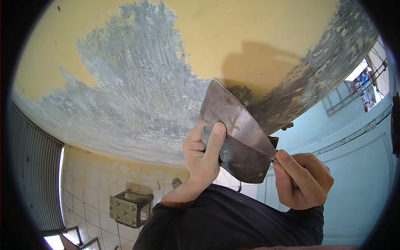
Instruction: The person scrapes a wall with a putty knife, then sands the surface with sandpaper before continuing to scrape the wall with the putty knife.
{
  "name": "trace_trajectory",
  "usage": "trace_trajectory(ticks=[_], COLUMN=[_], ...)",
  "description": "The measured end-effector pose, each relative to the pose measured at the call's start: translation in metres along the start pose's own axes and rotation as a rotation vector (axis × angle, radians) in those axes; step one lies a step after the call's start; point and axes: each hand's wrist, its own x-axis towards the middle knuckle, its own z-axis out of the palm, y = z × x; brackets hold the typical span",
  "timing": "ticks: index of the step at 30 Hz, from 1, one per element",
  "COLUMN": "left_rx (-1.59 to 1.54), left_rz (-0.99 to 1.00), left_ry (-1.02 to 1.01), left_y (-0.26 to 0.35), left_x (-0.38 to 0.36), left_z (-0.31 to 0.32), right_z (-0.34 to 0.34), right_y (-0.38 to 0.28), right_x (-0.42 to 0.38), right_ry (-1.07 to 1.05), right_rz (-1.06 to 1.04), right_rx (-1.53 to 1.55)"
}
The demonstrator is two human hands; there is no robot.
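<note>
My left hand [206, 152] is wrapped round a broad metal scraper [246, 125], thumb pressed flat on its near face. The blade is greyish brown and stained, with a darker lower part, and is held tilted in front of the wall. At the scraper's right corner, the thumb and forefinger of my right hand [306, 179] are pinched together. Something tiny shows at those fingertips, too small to name. A dark piece juts out behind that corner, mostly hidden by the blade.
A yellow wall [212, 33] fills the upper view, with a scraped grey patch [137, 79] and a dark mottled strip [316, 79]. A small stool [131, 208] stands on the tiled floor. To the left is a ribbed shutter [31, 166], to the right a light-blue door [354, 179].
</note>
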Motion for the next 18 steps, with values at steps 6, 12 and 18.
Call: trace_trajectory(ticks=[6, 12, 18], left_rx=[-0.033, -0.045, -0.079], left_rz=[-0.009, -0.017, 0.024], left_ry=[-0.026, -0.005, 0.009], left_y=[-0.001, 0.002, 0.003], left_x=[0.001, 0.004, 0.004], left_z=[-0.002, -0.008, -0.019], right_z=[-0.003, 0.008, 0.017], right_y=[-0.011, -0.01, -0.013], right_x=[0.002, 0.01, 0.018], right_ry=[-0.003, 0.006, 0.007], right_rz=[0.043, -0.069, -0.1], right_rx=[-0.055, -0.021, 0.041])
